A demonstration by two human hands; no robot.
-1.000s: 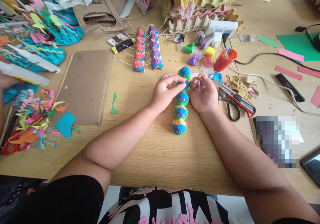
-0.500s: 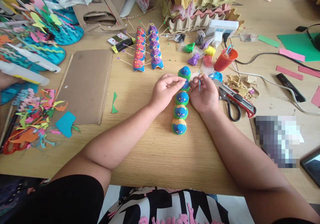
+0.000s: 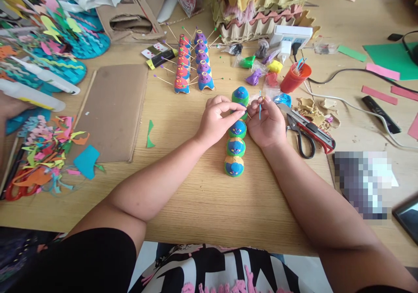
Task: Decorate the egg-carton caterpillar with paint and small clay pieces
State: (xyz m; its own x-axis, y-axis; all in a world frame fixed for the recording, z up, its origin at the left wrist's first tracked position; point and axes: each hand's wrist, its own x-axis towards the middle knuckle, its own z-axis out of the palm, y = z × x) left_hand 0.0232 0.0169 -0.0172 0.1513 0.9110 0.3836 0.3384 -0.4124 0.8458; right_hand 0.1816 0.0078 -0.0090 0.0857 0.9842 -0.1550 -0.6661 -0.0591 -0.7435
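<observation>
A row of egg-carton cups, covered in blue and green clay with small faces, lies lengthwise before me. My left hand reaches over the row from the left, thumb and forefinger pinched together over the second cup from the far end; anything between the fingertips is too small to make out. On the other side my right hand is turned palm up with curled fingers. It holds a thin blue stick, and a tiny yellow bit shows at its fingertips. The far cup sits just beyond both hands.
Two finished-looking clay rows with pins stand at the back. Right of my hand lie a utility knife, scissors and an orange cup. Cardboard and paper scraps lie left, near another person's hand with glue bottles.
My left hand has shifted slightly right, its fingertips closer to my right hand and now covering most of the second cup. My right hand has hardly moved.
</observation>
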